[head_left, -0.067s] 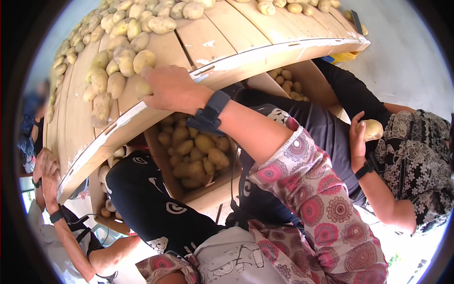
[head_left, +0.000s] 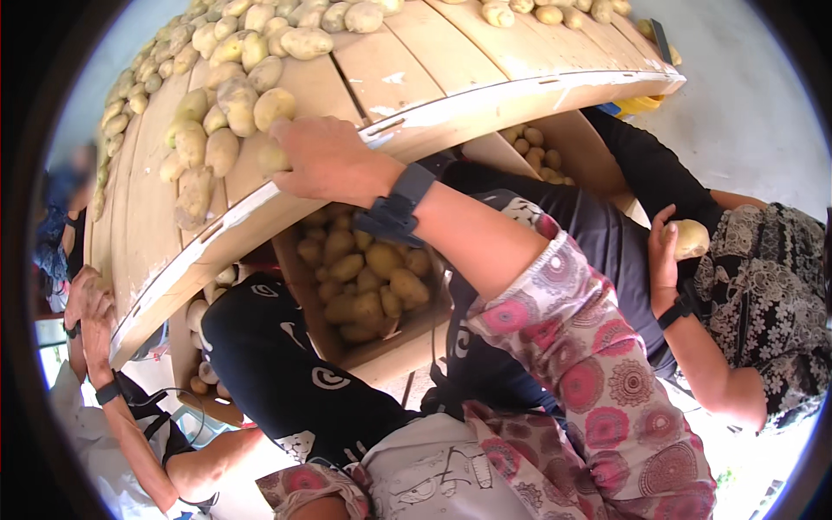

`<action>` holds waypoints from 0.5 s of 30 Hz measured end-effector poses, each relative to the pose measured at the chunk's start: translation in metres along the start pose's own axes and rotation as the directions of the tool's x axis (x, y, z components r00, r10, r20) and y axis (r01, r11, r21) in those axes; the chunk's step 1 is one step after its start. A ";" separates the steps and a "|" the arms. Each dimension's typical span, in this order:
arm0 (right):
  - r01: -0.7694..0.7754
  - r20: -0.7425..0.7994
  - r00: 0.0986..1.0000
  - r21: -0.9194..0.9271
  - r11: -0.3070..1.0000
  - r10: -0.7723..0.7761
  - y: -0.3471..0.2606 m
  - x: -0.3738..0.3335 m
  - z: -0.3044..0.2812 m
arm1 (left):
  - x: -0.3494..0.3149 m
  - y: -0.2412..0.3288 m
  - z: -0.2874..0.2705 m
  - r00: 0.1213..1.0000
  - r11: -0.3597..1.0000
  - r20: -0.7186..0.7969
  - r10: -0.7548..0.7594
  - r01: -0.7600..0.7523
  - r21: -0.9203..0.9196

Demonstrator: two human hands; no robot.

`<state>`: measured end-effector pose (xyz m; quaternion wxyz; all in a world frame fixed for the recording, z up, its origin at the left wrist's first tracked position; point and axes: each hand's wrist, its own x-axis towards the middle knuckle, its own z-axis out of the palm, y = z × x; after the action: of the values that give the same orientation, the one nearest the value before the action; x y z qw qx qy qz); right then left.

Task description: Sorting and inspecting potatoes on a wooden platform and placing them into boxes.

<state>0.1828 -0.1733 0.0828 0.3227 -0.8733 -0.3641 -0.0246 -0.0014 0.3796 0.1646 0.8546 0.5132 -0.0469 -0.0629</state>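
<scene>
Tabletop edge [head_left: 485, 94], right hand [head_left: 325, 160] gripping potato [head_left: 273, 159], open planks [head_left: 370, 65]

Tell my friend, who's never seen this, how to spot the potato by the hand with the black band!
Find the big wooden table, then its white-painted edge. Above that edge is the right hand, with a black band on its wrist. The yellowish potato peeks out at its left, partly covered, unlike its uncovered neighbours.
</scene>
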 end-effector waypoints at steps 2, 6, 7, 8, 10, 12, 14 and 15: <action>0.000 -0.008 1.000 -0.002 1.000 0.000 0.002 -0.003 0.000 | -0.009 -0.008 0.032 0.997 0.998 0.042 0.057 -0.058 0.017; -0.024 0.034 0.999 -0.021 0.999 0.025 -0.002 -0.007 0.001 | -0.015 -0.041 0.113 0.977 0.985 0.137 0.165 -0.170 0.021; -0.023 0.040 0.999 -0.024 0.999 0.024 0.001 -0.007 0.004 | -0.018 -0.053 0.135 0.968 0.980 0.159 0.194 -0.200 0.017; 0.004 -0.011 1.000 -0.027 1.000 -0.004 0.004 -0.007 0.005 | -0.016 -0.063 0.158 0.959 0.975 0.181 0.217 -0.222 0.009; 0.019 -0.048 0.999 -0.038 0.999 -0.021 0.010 -0.004 0.011 | -0.018 -0.088 0.204 0.939 0.964 0.221 0.262 -0.265 -0.019; 0.117 -0.122 0.985 -0.018 0.993 -0.118 0.002 0.000 0.015 | -0.028 -0.104 0.266 0.924 0.954 0.238 0.298 -0.300 -0.028; 0.091 -0.073 0.993 -0.017 0.996 -0.092 0.002 0.003 0.006 | -0.027 -0.122 0.315 0.900 0.941 0.280 0.334 -0.333 -0.055; 0.074 -0.032 0.997 -0.039 0.997 -0.075 0.009 0.005 -0.002 | -0.019 -0.135 0.336 0.877 0.930 0.311 0.366 -0.357 -0.088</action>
<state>0.1922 -0.1760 0.0810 0.3109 -0.8647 -0.3902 -0.0583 -0.0769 0.0271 0.2027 0.8391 0.4663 -0.2800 0.0139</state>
